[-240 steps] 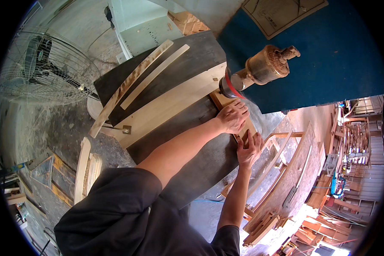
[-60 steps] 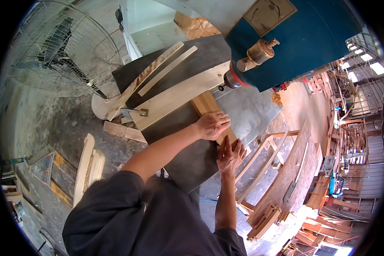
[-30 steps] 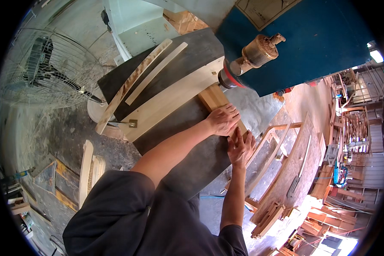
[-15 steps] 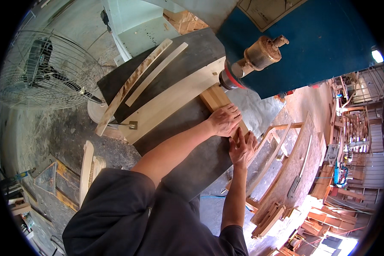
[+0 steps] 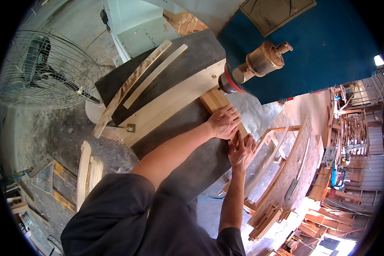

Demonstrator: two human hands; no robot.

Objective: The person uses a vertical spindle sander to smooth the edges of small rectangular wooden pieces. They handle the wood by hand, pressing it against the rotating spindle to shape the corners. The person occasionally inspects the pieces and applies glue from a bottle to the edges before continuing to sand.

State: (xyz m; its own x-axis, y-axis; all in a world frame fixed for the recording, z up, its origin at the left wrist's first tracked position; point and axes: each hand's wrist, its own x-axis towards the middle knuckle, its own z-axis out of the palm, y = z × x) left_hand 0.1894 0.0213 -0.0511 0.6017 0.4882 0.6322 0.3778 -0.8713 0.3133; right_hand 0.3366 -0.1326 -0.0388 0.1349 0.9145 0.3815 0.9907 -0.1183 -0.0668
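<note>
A short, light-brown wooden block (image 5: 214, 100) lies on the dark machine table (image 5: 187, 128), its far end against a long pale wooden fence (image 5: 175, 105). Over that far end hangs a dark cutter head with a red ring (image 5: 234, 82); whether it touches the wood I cannot tell. My left hand (image 5: 225, 122) is closed over the block's middle, fingers curled across its top. Close behind it, my right hand (image 5: 242, 151) grips the near end, fingertips pressed on the wood. Both hands partly hide the block.
Two thin wood strips (image 5: 155, 76) lie on the table beyond the fence. A blue machine body (image 5: 303, 51) with a dusty clear cylinder (image 5: 264, 59) rises at far right. A wire-caged fan (image 5: 47, 68) stands left. Wooden frames (image 5: 281, 166) and stacked timber lie right.
The view has shifted very slightly. Both hands keep their hold on the wooden block, and it shows no clear movement along the fence.
</note>
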